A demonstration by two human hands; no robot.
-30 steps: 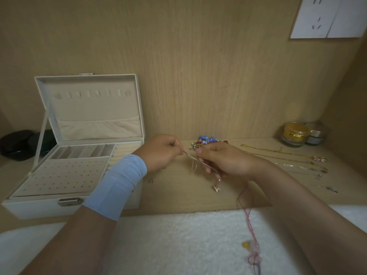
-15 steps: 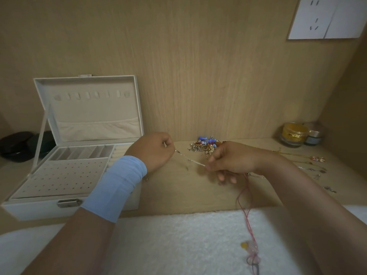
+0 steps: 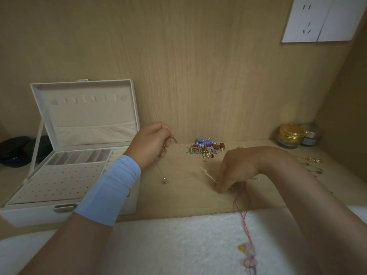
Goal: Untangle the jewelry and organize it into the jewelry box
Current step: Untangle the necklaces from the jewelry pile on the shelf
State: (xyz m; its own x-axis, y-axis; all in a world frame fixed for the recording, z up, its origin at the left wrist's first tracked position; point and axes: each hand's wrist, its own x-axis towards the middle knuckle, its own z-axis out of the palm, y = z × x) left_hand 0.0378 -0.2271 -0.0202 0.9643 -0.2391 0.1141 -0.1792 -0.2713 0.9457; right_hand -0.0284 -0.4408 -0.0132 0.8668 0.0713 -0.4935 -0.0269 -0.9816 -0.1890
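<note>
- The left hand (image 3: 153,143), above a pale blue wrist sleeve, had drawn up and away from the right hand (image 3: 236,171). Half a second before, one taut strand had joined them at centre frame.
- Its curled fingers pinched a thin silver chain ending in a small pendant (image 3: 164,180), which now dangled free toward the light wooden surface (image 3: 178,197).
- The right hand had dropped to the surface, its fingertips pinching a second pale chain (image 3: 207,172). A red cord (image 3: 245,197) ran out from under it.
- The strands had apparently separated, so the dangling chain looked ready for the open white jewelry box (image 3: 59,175) at left. The beaded tangle of jewelry (image 3: 206,148) at centre still waited.
</note>
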